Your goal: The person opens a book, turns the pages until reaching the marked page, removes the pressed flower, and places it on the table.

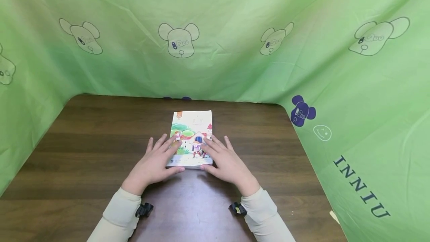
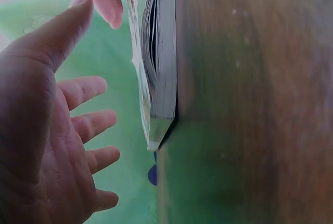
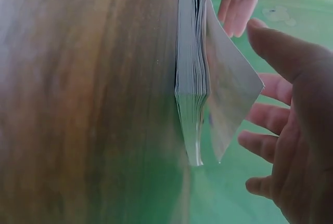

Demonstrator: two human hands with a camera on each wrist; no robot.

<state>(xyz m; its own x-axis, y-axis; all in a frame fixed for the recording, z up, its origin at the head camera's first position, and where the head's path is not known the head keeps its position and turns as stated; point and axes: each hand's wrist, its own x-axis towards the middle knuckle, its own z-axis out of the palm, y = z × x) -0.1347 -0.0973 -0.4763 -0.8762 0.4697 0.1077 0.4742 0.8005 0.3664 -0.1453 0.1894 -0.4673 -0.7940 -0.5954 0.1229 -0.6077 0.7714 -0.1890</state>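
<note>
A thick paperback book (image 1: 190, 139) with a colourful cartoon house on its cover lies flat on the table. My left hand (image 1: 153, 166) is over its lower left side, fingers spread and fairly straight. The left wrist view shows that hand (image 2: 62, 151) apart from the page edges (image 2: 166, 57). Over the lower right side is my right hand (image 1: 229, 164), also with spread fingers. In the right wrist view, the front cover (image 3: 226, 78) stands lifted off the pages (image 3: 191, 63), its corner close to the right fingers; whether they touch I cannot tell. Neither hand grips anything.
The dark wood table (image 1: 100, 141) extends around the book on all sides. A green curtain (image 1: 228, 74) printed with bear heads encloses the back and both sides. Black devices (image 1: 144, 210) are strapped at both sleeve cuffs. A small pale piece (image 1: 334, 217) sits at the right table edge.
</note>
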